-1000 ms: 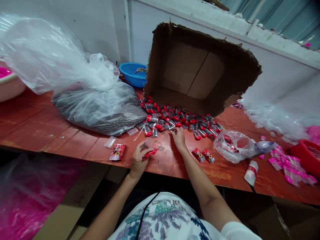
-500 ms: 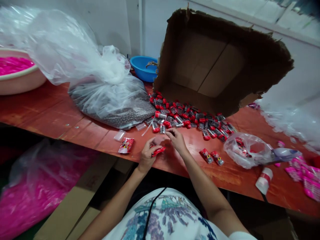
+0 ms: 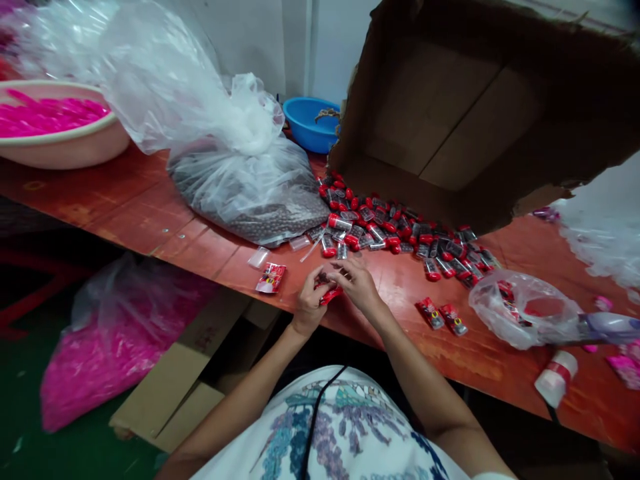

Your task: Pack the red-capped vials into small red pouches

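My left hand and my right hand meet at the front edge of the red-brown table. Between them they pinch a small red packet. The left hand's fingers are curled round the packet; the right hand's fingertips close on its upper end. Just beyond the hands lies a heap of small red-capped tubes, spilled in front of a torn cardboard box lying on its side. One red packet lies left of my left hand and two more red packets lie to the right.
A big clear plastic bag of dark beads sits at left-centre. Behind it are a blue bowl and a pale basin of pink items. A small clear bag and a white bottle lie at right. Under the table: a pink-filled bag and cardboard.
My right hand drew back from the tube heap and joined my left hand on the red packet. The camera view shifted so the scene slid rightward and up.
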A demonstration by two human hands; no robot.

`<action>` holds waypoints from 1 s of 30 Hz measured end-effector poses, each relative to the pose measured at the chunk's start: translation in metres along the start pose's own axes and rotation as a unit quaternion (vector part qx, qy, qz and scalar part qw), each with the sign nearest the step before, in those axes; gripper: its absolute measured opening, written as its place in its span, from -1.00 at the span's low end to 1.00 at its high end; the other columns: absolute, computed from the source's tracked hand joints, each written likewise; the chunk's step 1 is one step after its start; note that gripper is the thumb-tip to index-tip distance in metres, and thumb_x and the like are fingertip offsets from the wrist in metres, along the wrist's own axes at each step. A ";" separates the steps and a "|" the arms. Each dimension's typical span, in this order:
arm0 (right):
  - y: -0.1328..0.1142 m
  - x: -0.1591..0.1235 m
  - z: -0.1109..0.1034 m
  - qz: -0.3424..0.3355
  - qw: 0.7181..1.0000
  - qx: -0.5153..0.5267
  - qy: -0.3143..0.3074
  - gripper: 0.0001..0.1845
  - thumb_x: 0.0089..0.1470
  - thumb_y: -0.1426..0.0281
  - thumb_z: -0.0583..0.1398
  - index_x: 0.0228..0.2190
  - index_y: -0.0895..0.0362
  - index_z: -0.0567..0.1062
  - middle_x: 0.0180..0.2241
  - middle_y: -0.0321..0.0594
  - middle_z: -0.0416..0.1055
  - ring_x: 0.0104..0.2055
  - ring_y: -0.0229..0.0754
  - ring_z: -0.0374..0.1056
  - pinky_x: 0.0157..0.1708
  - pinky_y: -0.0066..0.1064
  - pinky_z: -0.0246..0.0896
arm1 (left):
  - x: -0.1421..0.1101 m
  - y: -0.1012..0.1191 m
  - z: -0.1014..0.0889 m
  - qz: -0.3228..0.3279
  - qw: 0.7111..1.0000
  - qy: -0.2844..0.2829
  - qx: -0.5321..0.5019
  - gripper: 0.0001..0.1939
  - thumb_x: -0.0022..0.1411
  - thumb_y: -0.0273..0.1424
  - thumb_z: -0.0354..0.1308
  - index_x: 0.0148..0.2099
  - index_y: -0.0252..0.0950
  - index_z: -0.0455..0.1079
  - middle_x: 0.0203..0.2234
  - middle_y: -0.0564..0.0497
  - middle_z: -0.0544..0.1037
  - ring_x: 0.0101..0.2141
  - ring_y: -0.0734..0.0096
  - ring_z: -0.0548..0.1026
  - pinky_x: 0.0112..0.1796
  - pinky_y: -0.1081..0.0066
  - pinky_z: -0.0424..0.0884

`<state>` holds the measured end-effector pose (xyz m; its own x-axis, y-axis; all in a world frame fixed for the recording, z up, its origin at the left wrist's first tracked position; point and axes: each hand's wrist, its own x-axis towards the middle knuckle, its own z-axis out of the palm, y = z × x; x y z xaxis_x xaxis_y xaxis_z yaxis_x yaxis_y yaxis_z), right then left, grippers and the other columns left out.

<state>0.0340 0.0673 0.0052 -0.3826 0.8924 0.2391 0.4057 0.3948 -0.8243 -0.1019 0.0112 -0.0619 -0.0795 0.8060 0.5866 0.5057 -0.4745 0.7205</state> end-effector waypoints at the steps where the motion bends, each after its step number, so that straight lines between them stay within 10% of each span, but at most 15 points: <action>1: 0.002 0.001 0.001 0.000 1.000 0.008 -0.002 -0.76 0.10 0.34 0.17 -0.16 0.03 0.53 -0.23 -0.22 0.45 -0.20 -0.18 0.37 -0.19 -0.37 0.28 | 0.000 0.001 -0.001 -0.015 1.000 0.001 -0.004 -0.74 0.20 -0.53 0.08 -0.12 -0.22 0.53 0.09 -0.17 0.34 0.03 0.13 0.41 0.02 0.11 0.39; 10: 0.017 0.045 0.038 -0.057 0.998 -0.027 0.022 -0.78 0.14 0.41 0.12 -0.17 0.12 0.49 -0.23 -0.17 0.42 -0.20 -0.19 0.35 -0.15 -0.38 0.26 | -0.013 0.021 -0.023 -0.163 0.979 0.060 -0.106 -0.84 0.14 -0.36 0.21 -0.22 -0.22 0.56 -0.01 -0.15 0.47 0.00 0.13 0.43 -0.01 0.13 0.38; 16: 0.017 0.065 0.069 -0.092 0.991 -0.098 -0.028 -0.73 0.14 0.45 0.11 -0.11 0.11 0.47 -0.14 -0.15 0.39 -0.11 -0.16 0.33 -0.07 -0.35 0.23 | -0.015 0.019 -0.024 -0.375 0.871 0.156 -0.275 -0.80 0.01 -0.35 0.30 -0.26 -0.30 0.53 -0.43 0.02 0.57 -0.39 0.39 0.52 -0.27 0.38 0.49; 24: 0.039 0.039 0.041 -0.041 0.985 -0.152 0.068 -0.64 0.18 0.52 0.01 -0.05 0.09 0.43 -0.05 -0.09 0.37 0.01 -0.10 0.27 0.03 -0.26 0.18 | 0.003 0.019 -0.023 -0.435 0.791 0.212 -0.375 -0.68 -0.17 -0.39 0.40 -0.30 -0.36 0.50 -0.48 0.02 0.57 -0.50 0.41 0.52 -0.41 0.37 0.49; 30: 0.059 0.008 0.015 -0.050 0.965 -0.256 0.023 -0.73 0.15 0.48 0.09 -0.15 0.14 0.52 0.09 -0.02 0.32 0.13 0.05 0.14 0.13 0.00 0.02 | 0.015 0.023 -0.025 -0.465 0.766 0.210 -0.391 -0.65 -0.33 -0.44 0.46 -0.40 -0.39 0.48 -0.57 0.04 0.55 -0.57 0.43 0.50 -0.49 0.43 0.45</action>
<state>0.0427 0.0944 -0.0489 -0.4086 0.8488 0.3355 0.7308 0.5245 -0.4369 -0.1127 0.0038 -0.0276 -0.4452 0.8167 -0.3670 -0.5941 0.0372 0.8035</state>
